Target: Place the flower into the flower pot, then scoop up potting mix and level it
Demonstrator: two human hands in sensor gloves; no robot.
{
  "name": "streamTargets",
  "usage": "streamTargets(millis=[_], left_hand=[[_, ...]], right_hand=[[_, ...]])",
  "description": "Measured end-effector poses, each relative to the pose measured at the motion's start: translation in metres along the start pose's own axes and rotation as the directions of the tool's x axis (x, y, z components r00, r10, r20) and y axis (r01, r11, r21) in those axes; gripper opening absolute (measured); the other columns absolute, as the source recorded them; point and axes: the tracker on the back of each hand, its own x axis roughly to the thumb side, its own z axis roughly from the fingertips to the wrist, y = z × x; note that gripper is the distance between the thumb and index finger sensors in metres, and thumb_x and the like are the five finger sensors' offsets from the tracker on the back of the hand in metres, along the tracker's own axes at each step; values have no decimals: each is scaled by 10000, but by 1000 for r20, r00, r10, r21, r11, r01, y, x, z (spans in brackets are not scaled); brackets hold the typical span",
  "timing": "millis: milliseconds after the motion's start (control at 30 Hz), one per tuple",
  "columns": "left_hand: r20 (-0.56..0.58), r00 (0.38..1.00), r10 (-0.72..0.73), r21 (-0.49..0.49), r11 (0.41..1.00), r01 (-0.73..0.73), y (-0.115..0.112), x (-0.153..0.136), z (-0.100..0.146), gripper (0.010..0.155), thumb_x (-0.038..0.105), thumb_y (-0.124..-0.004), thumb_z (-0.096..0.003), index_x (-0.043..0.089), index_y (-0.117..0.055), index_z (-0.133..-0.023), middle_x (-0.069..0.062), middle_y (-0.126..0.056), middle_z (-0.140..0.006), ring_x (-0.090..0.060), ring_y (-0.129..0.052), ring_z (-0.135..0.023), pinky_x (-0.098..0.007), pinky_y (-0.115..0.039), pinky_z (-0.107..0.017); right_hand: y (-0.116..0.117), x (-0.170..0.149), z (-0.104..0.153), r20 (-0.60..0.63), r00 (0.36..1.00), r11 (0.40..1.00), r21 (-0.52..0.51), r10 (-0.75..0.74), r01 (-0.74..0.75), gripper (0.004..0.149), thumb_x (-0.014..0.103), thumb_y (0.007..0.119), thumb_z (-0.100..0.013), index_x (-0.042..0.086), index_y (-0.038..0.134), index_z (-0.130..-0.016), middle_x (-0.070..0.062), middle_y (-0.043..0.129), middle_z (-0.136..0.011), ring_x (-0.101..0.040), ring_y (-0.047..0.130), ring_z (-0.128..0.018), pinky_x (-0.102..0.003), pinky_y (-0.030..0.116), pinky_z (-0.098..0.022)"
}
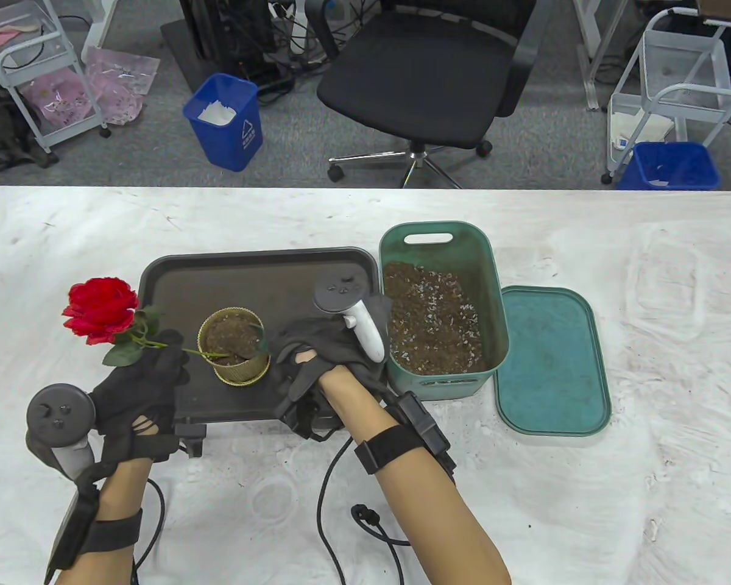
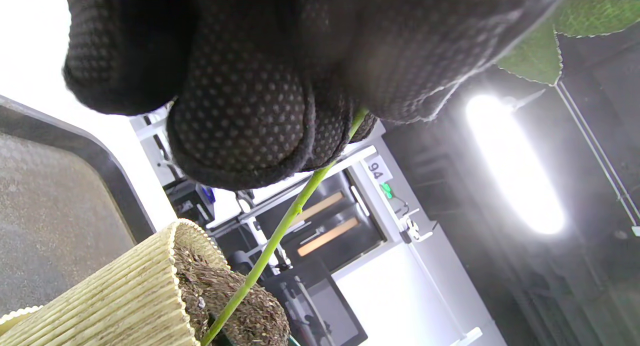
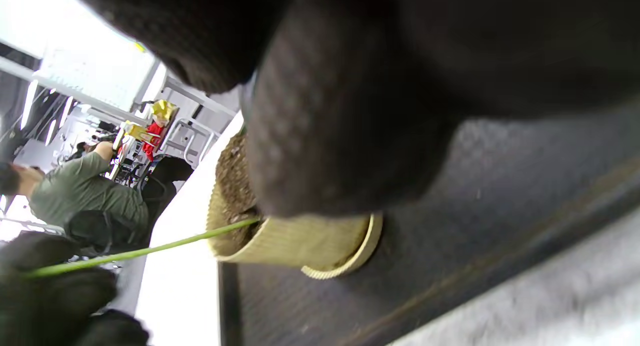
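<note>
Flower [image 1: 100, 308] tilted left over table [image 1: 585, 244], stem tip down in soil of flower pot [image 1: 234, 353] on dark tray [image 1: 256, 274]. Green tub [image 1: 444, 244] of potting mix beside tray. Left hand [image 1: 137, 390] pinches stem. Right hand [image 1: 317, 359] at pot's right side; grip unclear.
</note>
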Motion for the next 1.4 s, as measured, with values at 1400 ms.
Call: streamTargets(millis=[1400], left_hand=[[19, 1000, -10, -5, 1000, 10, -1, 1, 1, 428, 428, -904, -399, 212, -957, -765, -27, -1032, -651, -178, -1128, -334, -380, -946, -345]], right_hand=[[-90, 14, 106, 118, 828, 687, -628, 548, -366, 510, 327, 825, -391, 69, 792, -830, -131, 1025, -556, -270, 1068, -176, -362, 930, -58]])
